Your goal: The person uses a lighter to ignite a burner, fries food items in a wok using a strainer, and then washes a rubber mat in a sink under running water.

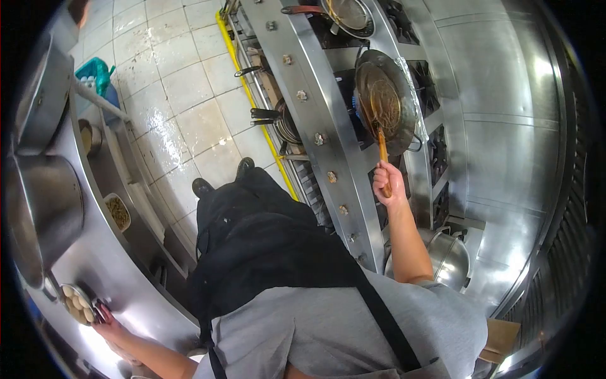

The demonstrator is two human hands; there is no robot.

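Note:
My right hand is closed round the wooden handle of a skimmer. The skimmer's round wire head rests in a dark wok with two side handles, over a blue burner flame on the stove. At the lower left, my left hand grips the dark handle of a small round pan on the steel counter. Several pale, rounded pieces lie in that pan; I cannot make out what they are.
A frying pan with a strainer stands on a far burner. Stove knobs and a yellow pipe line the front edge. Large steel pots stand on the left counter. A big metal pot sits beside my right forearm. The tiled floor looks wet.

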